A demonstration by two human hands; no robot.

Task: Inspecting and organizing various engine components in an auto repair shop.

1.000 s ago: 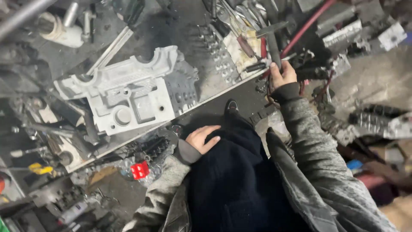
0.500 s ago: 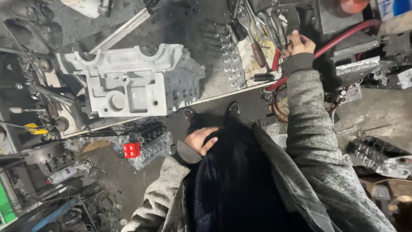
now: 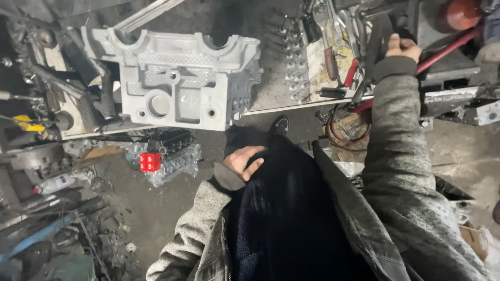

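My right hand (image 3: 403, 48) reaches out over the metal workbench (image 3: 276, 96), its fingers curled round a long dark tool (image 3: 371, 62) among a heap of hand tools. Red-handled screwdrivers (image 3: 330, 63) lie just left of it. My left hand (image 3: 244, 160) rests low against my dark garment (image 3: 291, 218) at the waist, fingers bent on the fabric; whether it grips the cloth is unclear. A large grey cast-metal engine head (image 3: 177, 86) sits on the bench to the left, away from both hands.
A red hose (image 3: 449, 46) runs behind my right wrist. Several sockets (image 3: 291, 62) stand in rows on the bench. Under the bench lie a wrapped engine part with a red block (image 3: 150, 162), a plastic bottle (image 3: 54, 183), and scrap metal and pipes (image 3: 36, 237).
The view has swung left and closer to the bench. My right hand has moved further up among the tools and closed on the dark one. My left hand stays at my waist.
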